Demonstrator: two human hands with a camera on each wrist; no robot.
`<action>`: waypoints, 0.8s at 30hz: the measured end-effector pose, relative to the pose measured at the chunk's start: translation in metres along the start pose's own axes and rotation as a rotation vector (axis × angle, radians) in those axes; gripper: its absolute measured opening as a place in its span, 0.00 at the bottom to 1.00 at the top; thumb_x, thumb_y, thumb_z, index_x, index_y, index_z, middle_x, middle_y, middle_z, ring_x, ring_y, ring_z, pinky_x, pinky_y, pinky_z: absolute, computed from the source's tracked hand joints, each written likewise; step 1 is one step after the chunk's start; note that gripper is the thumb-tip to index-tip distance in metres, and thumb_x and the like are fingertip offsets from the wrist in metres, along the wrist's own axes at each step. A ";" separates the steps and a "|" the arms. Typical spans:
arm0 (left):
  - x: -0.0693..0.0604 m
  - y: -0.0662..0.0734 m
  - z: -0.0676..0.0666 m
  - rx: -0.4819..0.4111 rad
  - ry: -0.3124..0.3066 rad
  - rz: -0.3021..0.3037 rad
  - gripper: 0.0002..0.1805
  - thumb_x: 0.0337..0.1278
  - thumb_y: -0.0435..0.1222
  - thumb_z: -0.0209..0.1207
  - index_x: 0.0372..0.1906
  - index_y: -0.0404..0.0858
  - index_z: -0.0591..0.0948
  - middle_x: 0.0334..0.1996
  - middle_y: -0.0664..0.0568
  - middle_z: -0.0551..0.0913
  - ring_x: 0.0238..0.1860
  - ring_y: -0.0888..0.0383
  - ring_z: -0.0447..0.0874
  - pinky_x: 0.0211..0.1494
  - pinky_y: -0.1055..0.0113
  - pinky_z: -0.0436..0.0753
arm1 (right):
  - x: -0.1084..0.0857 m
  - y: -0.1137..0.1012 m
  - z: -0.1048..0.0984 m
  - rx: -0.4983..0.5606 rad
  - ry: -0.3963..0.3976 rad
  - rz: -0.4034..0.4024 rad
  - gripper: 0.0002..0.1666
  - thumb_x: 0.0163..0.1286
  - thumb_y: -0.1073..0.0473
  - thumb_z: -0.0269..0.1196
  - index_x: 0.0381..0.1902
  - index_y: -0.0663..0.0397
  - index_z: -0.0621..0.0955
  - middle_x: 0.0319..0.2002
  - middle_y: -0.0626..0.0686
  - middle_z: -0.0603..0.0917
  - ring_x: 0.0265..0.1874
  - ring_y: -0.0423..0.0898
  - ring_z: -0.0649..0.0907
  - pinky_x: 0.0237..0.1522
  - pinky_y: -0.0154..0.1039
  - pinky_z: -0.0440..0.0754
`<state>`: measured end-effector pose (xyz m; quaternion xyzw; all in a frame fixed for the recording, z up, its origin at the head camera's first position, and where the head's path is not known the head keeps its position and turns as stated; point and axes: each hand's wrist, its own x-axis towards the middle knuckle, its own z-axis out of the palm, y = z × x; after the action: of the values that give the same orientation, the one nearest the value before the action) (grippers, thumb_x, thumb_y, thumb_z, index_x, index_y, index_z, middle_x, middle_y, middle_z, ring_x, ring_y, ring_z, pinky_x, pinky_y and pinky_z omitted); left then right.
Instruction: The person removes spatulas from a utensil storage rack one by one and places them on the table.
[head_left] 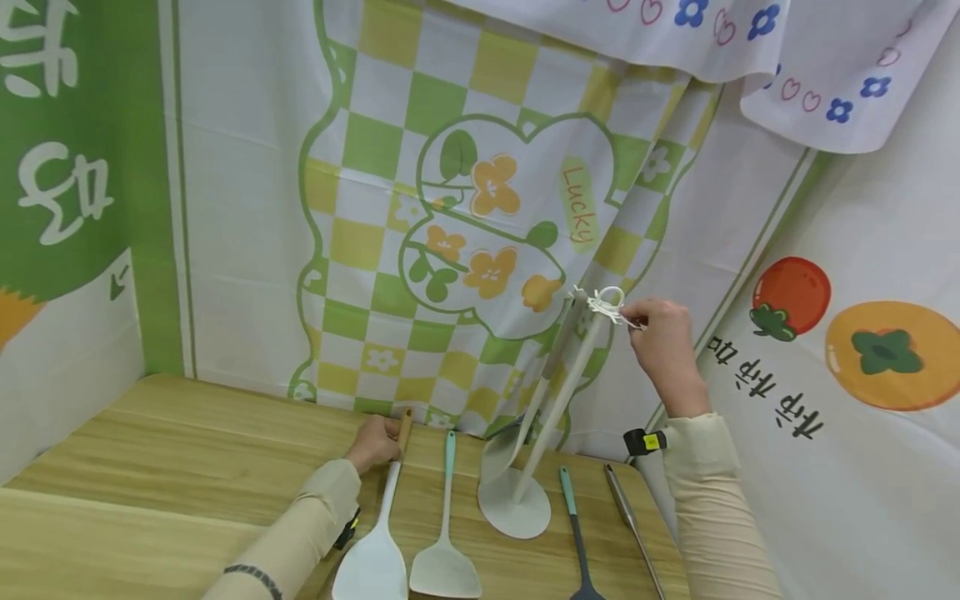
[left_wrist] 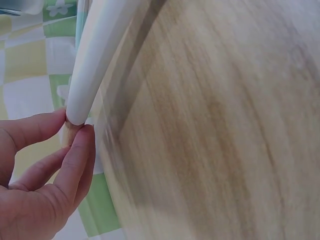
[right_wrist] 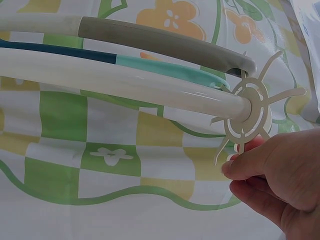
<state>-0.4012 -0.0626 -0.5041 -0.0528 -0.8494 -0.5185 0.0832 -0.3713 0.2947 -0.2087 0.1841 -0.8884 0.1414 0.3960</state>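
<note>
My left hand [head_left: 372,444] pinches the wooden handle end of a white turner [head_left: 372,560], whose wide head lies toward the near side of the table. In the left wrist view, thumb and fingers close around the wooden tip [left_wrist: 71,132] just past the white shaft. A cream utensil stand [head_left: 561,408] leans in the head view, its round base [head_left: 510,510] on the table. My right hand [head_left: 663,337] pinches an arm of the hook ring [right_wrist: 248,111] at its top. From the hooks hang a grey-handled utensil [right_wrist: 160,42] and a teal-handled one [right_wrist: 160,71].
A pale turner with a teal handle [head_left: 446,560] lies left of the base. On the right are a dark utensil with a teal handle [head_left: 576,533] and a metal-handled tool [head_left: 630,517]. A checkered curtain [head_left: 375,242] hangs behind the wooden table [head_left: 187,467].
</note>
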 end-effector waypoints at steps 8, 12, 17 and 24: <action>0.003 -0.007 0.003 -0.013 -0.016 -0.021 0.10 0.24 0.19 0.61 0.25 0.24 0.84 0.20 0.50 0.79 0.25 0.55 0.72 0.24 0.69 0.73 | 0.000 -0.003 -0.002 0.003 -0.006 0.002 0.16 0.54 0.84 0.61 0.36 0.68 0.89 0.35 0.67 0.88 0.35 0.63 0.85 0.41 0.56 0.85; 0.003 -0.012 0.005 -0.012 -0.016 -0.011 0.07 0.22 0.19 0.60 0.19 0.27 0.82 0.14 0.56 0.71 0.21 0.57 0.66 0.21 0.72 0.66 | 0.000 -0.005 -0.003 0.002 -0.020 0.008 0.16 0.55 0.84 0.61 0.36 0.68 0.89 0.35 0.67 0.88 0.35 0.63 0.85 0.41 0.56 0.85; 0.003 -0.016 0.008 0.007 -0.015 0.003 0.06 0.25 0.19 0.63 0.19 0.28 0.81 0.14 0.56 0.72 0.21 0.57 0.67 0.21 0.72 0.67 | -0.001 -0.005 -0.004 0.000 -0.032 0.011 0.15 0.56 0.83 0.61 0.37 0.69 0.89 0.36 0.67 0.88 0.36 0.63 0.85 0.42 0.56 0.84; 0.004 -0.017 0.009 0.009 -0.013 0.010 0.09 0.24 0.18 0.63 0.14 0.32 0.77 0.12 0.57 0.69 0.20 0.58 0.65 0.20 0.73 0.65 | -0.001 -0.003 -0.003 -0.003 -0.035 0.012 0.16 0.56 0.83 0.61 0.38 0.69 0.89 0.36 0.67 0.88 0.36 0.63 0.84 0.43 0.56 0.84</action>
<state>-0.4086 -0.0624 -0.5221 -0.0601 -0.8519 -0.5140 0.0806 -0.3673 0.2932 -0.2071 0.1804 -0.8966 0.1393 0.3798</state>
